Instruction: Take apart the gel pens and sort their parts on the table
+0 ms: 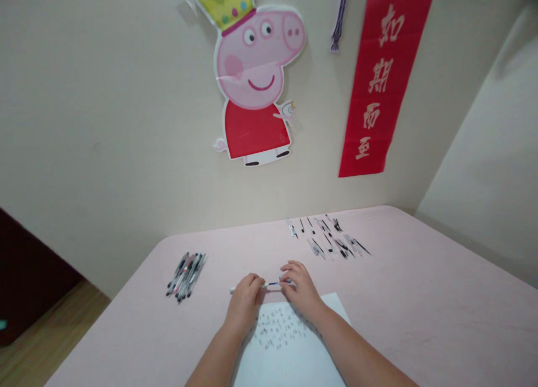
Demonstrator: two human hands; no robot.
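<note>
A slim white pen (273,284) with a dark blue stretch lies crosswise between my two hands, just beyond a sheet of paper (290,364). My left hand (246,300) is closed around its barrel, whose white end sticks out to the left. Thumb and fingers of my right hand (301,292) pinch the other end, where a light blue piece shows. Whether that piece is joined to the pen I cannot tell. Small dark marks cover the upper part of the paper, and both forearms reach over its sides.
On the pink tabletop (420,297), a bundle of several pens (186,276) lies at the left. Several pen parts (332,238), black and clear, are spread in rows at the back right. Behind the table, the wall bears a cartoon pig cutout (257,84) and a red banner (384,84).
</note>
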